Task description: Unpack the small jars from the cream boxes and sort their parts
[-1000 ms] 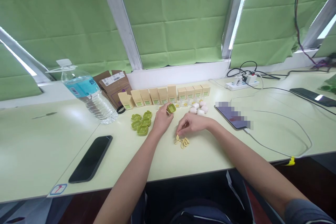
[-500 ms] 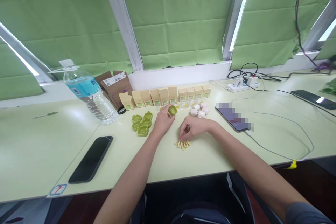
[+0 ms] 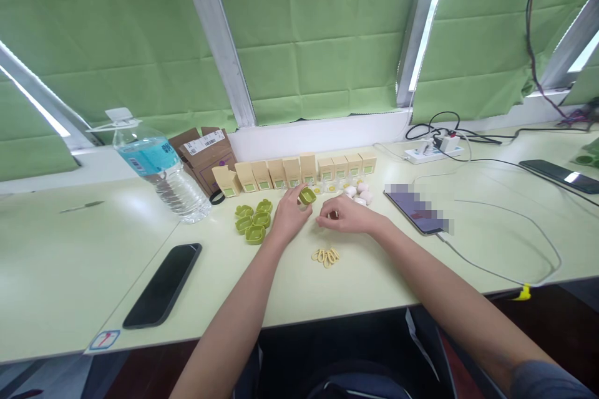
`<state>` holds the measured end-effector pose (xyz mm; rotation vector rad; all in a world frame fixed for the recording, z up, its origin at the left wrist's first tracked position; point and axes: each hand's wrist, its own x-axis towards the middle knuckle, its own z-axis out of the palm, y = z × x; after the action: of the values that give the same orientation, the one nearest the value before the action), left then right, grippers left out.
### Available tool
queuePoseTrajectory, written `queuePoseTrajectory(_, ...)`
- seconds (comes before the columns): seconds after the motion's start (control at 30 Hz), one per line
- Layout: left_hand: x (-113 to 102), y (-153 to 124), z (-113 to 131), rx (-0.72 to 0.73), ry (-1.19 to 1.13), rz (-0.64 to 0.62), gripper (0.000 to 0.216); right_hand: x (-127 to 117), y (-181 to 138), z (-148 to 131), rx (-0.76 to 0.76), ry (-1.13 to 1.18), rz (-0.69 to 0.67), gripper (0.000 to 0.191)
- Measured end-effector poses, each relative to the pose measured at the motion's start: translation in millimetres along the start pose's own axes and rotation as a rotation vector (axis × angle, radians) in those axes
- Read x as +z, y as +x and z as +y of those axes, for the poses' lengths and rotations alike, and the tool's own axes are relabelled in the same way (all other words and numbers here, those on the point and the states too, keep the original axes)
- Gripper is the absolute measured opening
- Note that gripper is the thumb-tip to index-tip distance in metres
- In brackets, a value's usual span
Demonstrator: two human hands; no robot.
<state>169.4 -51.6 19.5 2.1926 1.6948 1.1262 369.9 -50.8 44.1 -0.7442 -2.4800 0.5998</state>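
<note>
My left hand [image 3: 291,215] is closed on a small green tray-like cup [image 3: 307,196], tilted up above the table. Several similar green cups [image 3: 255,234] sit in a cluster to the left of that hand. My right hand [image 3: 347,215] is pinched just right of the held cup, apart from it; whatever lies between its fingertips is too small to make out. Below the right hand, several pale yellow loops [image 3: 326,257] lie fanned out on the table. Pinkish-white rounded pieces [image 3: 362,194] rest behind the right hand, partly hidden by it.
A row of small cream boxes [image 3: 292,171] stands at the back, with small yellow-and-white pieces [image 3: 331,187] before it. Left are a water bottle [image 3: 163,171], a brown carton [image 3: 210,159] and a black phone [image 3: 162,285]. Right are a charging phone [image 3: 412,207] and a power strip [image 3: 435,151].
My right hand has lifted away from the yellow loops and moved up towards the green cup, fingers still pinched. My left hand has stayed nearly in place with the cup.
</note>
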Motion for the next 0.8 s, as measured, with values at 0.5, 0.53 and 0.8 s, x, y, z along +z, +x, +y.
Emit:
queuePoseTrajectory(0.5, -52.5, 18.2, -21.0, -0.122, 0.275, 0.231, 0.033, 0.8, 1.2, 5.6, 0.031, -0.044, 0.025, 0.032)
queuePoseTrajectory(0.53, -59.1, 19.9, -27.8, -0.189, 0.294, 0.239, 0.027, 1.0, 1.2, 5.9, 0.031, -0.047, 0.023, 0.032)
queuePoseTrajectory(0.8, -81.5, 20.7, -69.3, -0.512, 0.433, 0.079, 0.023, 2.5, 1.4, 7.2, 0.036, -0.033, 0.021, 0.033)
